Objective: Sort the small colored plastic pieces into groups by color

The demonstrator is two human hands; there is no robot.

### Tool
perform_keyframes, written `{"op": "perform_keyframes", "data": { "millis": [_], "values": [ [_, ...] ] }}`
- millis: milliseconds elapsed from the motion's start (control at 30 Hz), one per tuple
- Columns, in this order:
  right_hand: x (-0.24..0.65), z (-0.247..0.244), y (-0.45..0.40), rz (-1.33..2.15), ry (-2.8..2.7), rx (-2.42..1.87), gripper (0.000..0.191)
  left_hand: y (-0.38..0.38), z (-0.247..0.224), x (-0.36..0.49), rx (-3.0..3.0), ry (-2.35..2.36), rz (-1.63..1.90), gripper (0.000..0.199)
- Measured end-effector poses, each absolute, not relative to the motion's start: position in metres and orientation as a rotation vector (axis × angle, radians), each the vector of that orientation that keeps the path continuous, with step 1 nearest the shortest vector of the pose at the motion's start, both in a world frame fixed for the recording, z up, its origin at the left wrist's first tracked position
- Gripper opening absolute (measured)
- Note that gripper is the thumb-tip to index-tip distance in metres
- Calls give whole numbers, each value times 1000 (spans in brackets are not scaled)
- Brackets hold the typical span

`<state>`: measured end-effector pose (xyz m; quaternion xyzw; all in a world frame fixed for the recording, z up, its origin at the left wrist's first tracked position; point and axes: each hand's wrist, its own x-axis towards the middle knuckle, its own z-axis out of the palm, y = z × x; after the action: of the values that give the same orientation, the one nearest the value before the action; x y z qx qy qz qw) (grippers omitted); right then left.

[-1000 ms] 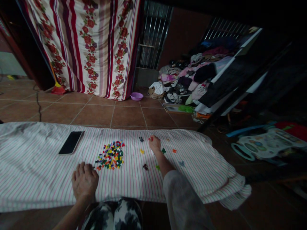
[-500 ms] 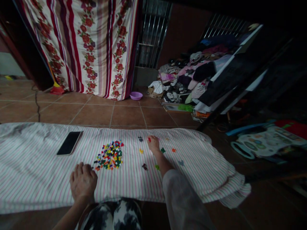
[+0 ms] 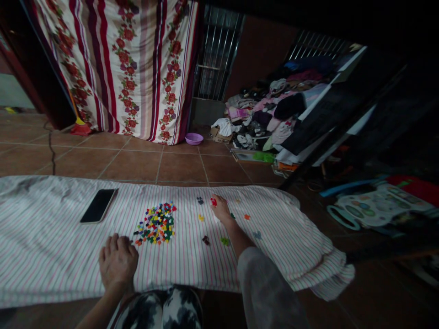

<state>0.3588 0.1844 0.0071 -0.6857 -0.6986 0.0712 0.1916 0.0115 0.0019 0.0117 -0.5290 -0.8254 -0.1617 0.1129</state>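
Note:
Small coloured pieces (image 3: 157, 224) lie in a mixed heap on the striped cloth (image 3: 185, 269). My left hand (image 3: 118, 260) rests palm down beside the heap's lower left, fingers spread, holding nothing. Right of the heap, my right hand (image 3: 221, 208) is at a small red group (image 3: 213, 201); its fingertips are too small to make out. Around it lie little single-colour groups: dark grey (image 3: 200, 200), yellow (image 3: 200, 218), brown (image 3: 206, 240), light green (image 3: 224, 241), orange (image 3: 247, 217) and grey-blue (image 3: 257, 235). A dark green group (image 3: 232, 215) is partly hidden by my right hand.
A phone (image 3: 98, 205) lies on the cloth at the left. Beyond it are the tiled floor (image 3: 178, 167), a purple basin (image 3: 194, 139), a floral curtain (image 3: 147, 68) and a clothes pile (image 3: 267, 105). My knees (image 3: 171, 308) are at the near edge.
My right hand has shifted slightly right and down, showing more of the red group. The dark green group is now more covered. My left hand stays in place.

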Motion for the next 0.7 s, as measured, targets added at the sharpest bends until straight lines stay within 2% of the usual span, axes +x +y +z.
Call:
{"op": "perform_keyframes", "data": {
  "millis": [300,700],
  "values": [
    [356,7,187,223,-1913,-2112,48,2,9,10,-1557,-2414,-484,28],
    [365,4,186,227,-1999,-1910,40,2,11,11,-1558,-2393,-482,28]
  ]
}}
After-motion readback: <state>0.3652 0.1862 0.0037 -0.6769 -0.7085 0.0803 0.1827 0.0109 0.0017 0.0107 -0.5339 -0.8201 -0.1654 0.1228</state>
